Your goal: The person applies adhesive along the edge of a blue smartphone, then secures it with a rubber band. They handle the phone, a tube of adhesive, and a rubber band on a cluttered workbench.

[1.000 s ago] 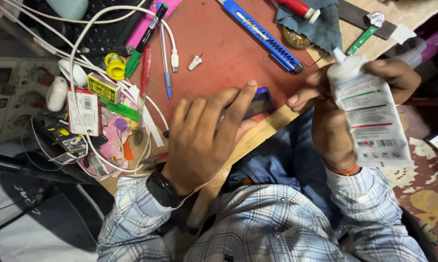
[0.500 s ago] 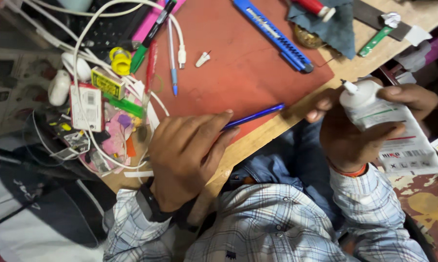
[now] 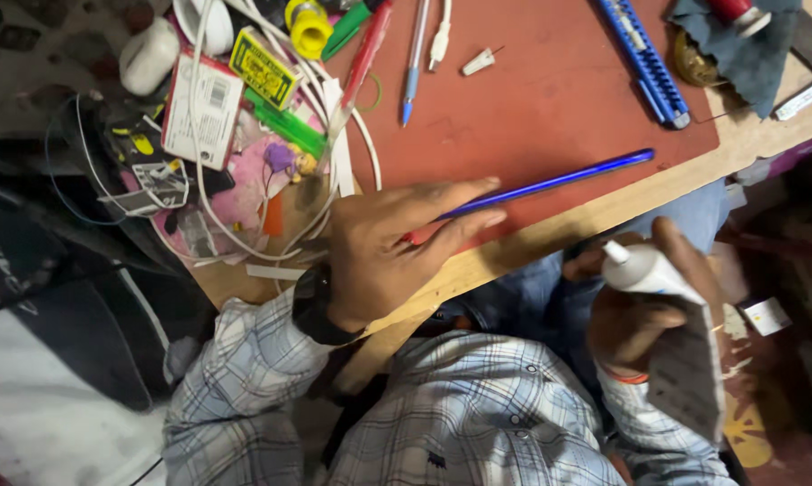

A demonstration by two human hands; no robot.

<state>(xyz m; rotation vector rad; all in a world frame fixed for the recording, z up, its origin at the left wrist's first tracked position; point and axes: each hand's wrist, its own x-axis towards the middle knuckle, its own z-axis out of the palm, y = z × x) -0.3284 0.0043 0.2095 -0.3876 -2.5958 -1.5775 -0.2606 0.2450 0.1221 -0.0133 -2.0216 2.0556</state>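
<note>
The white tube (image 3: 662, 297) sat in the right hand (image 3: 640, 315), fingers wrapped closed around its body, nozzle pointing up and to the left, below the edge of the tabletop (image 3: 595, 216) and over the lap. A second before it had been raised higher, level with the tabletop edge; it had since come down and toward the body. The left hand (image 3: 397, 243) lay flat and open on the red mat (image 3: 550, 99), fingers stretched over the near end of a thin blue rod (image 3: 559, 180), pressing rather than gripping it. That hand had slid back along the rod, so more of the blue length showed. A blue utility knife (image 3: 644, 58) lay well apart, near white cables (image 3: 334, 162).
</note>
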